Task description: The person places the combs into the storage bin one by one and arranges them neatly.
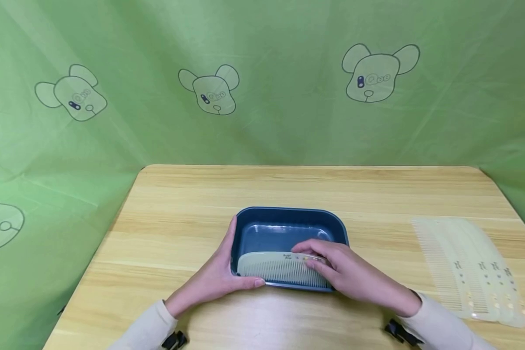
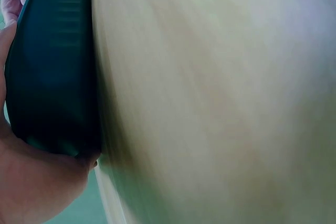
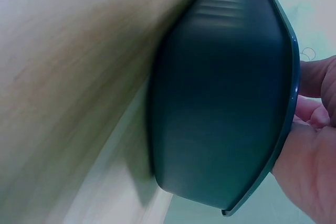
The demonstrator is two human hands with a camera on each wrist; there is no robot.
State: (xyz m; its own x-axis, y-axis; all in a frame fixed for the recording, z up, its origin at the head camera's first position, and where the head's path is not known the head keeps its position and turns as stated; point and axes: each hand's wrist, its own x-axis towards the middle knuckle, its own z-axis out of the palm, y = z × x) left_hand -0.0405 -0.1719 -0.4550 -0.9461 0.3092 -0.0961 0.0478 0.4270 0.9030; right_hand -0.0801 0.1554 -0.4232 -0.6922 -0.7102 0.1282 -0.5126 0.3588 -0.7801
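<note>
The fingers (image 1: pixel 312 246) of the right hand (image 1: pixel 347 270) pinch a comb (image 1: pixel 273 266) at its right end. The thumb is on the near side and the other fingers are over its smooth top edge. The comb is inside the mouth of a blue box (image 1: pixel 266 238), along the wall closest to the person. Its thin teeth point toward that wall. I cannot tell if it touches the bottom. The left hand (image 1: pixel 216 272) grips the box's near left corner, with the thumb along the front rim and the other fingers against the left side.

The comb is pale green and a bit see-through. It is long, with a curved back, dark little letters and tiny flower dots. The box is dark blue, smooth and shiny inside, with round corners. In the wrist views, bumpy ridges show on the outside.

The box sits on a desk (image 1: pixel 192 194) with light brown wood stripes. To the right, well apart from the box, more combs (image 1: pixel 489 262) lie flat, one partly over the next. They are pale too, with letters and flower dots.

Light sleeves (image 1: pixel 437 321) cover the arms. Behind the desk hangs a wrinkly green cloth (image 1: pixel 284 39) with animal faces.
</note>
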